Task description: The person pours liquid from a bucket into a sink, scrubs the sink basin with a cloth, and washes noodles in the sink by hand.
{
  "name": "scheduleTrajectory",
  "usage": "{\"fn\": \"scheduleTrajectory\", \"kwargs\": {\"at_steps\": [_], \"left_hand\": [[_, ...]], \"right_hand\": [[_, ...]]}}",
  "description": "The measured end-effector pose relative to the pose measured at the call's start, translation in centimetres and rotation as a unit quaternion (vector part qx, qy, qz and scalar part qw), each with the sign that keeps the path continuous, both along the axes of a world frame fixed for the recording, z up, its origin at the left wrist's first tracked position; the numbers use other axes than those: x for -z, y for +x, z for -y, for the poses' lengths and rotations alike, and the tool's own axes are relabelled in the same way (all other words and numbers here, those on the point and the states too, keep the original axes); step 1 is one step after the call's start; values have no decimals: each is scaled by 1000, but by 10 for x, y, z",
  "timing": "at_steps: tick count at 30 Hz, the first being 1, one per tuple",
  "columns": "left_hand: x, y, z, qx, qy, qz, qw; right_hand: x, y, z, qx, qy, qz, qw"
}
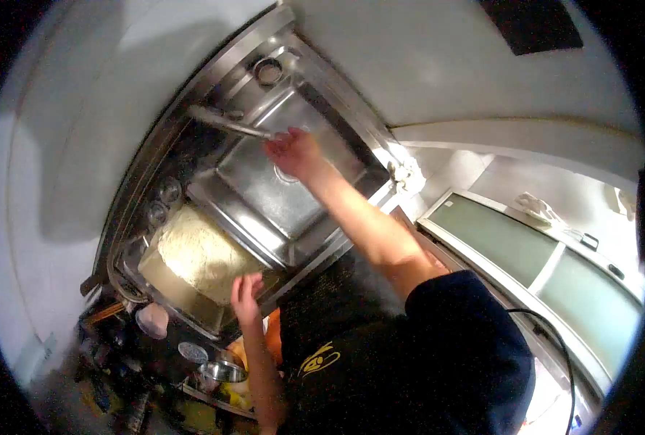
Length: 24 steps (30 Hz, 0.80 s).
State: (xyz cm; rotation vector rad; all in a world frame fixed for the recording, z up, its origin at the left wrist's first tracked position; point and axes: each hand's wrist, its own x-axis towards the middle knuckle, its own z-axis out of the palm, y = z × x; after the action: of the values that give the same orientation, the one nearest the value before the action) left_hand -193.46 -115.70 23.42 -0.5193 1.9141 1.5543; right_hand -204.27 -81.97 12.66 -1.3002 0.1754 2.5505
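Observation:
My right hand [291,154] reaches over the steel sink [268,196], its fingers bent around the free end of the faucet spout [228,125]. Lower in the view, my left hand [246,293] has its fingers somewhat apart and holds nothing. It is beside the near edge of a clear rectangular container [181,293] with a pale yellow, uneven mass [203,250] inside; whether it touches the edge cannot be made out. This container stands next to the sink basin.
A round fitting [268,71] sits at the sink's back corner. Glass-like cups [169,190] stand behind the container. A metal bowl [223,371] and a pinkish object [152,320] lie at lower left. White crumpled cloth [406,176] is by the sink's right corner; glass-fronted cabinets [489,235] stand right.

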Motion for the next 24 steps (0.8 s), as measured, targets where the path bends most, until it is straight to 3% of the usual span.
{"fn": "scheduleTrajectory", "kwargs": {"at_steps": [2, 3, 5, 7, 8, 9, 11, 12, 14, 15, 17, 21, 24], "left_hand": [[17, -45, -74, -54, 163, 78, 982], [59, -62, -94, -57, 275, 100, 955], [81, -101, -178, -95, 412, 180, 888], [70, -134, -264, -142, 355, 219, 897], [82, -148, -283, -103, 414, 225, 876], [95, -159, -297, -63, 471, 229, 850], [96, -170, -309, -3, 511, 227, 829], [93, -176, -306, 14, 498, 230, 836], [82, -170, -296, 44, 435, 178, 882], [74, -163, -284, 55, 382, 116, 915], [57, -152, -263, 4, 345, 151, 926], [70, -133, -190, -41, 277, 125, 952], [67, -114, -137, -44, 205, 87, 974]], "right_hand": [[10, 13, -6, -67, 271, 19, 960], [15, 25, -3, -101, 397, 32, 912], [20, 45, -6, -163, 629, 53, 759], [10, 72, -14, -224, 662, 129, 703], [0, 91, -28, -253, 592, 193, 740], [-2, 98, -47, -33, 291, 126, 948], [4, 116, -66, -217, 485, 236, 813], [3, 132, -67, -240, 633, 314, 666], [-46, 166, -72, -244, 838, 398, 282], [-52, 192, -69, -276, 806, 458, 255], [-54, 240, -60, -362, 759, 488, 233], [-3, 307, -78, -360, 820, 395, 203], [1, 293, -103, -359, 788, 387, 316]]}}
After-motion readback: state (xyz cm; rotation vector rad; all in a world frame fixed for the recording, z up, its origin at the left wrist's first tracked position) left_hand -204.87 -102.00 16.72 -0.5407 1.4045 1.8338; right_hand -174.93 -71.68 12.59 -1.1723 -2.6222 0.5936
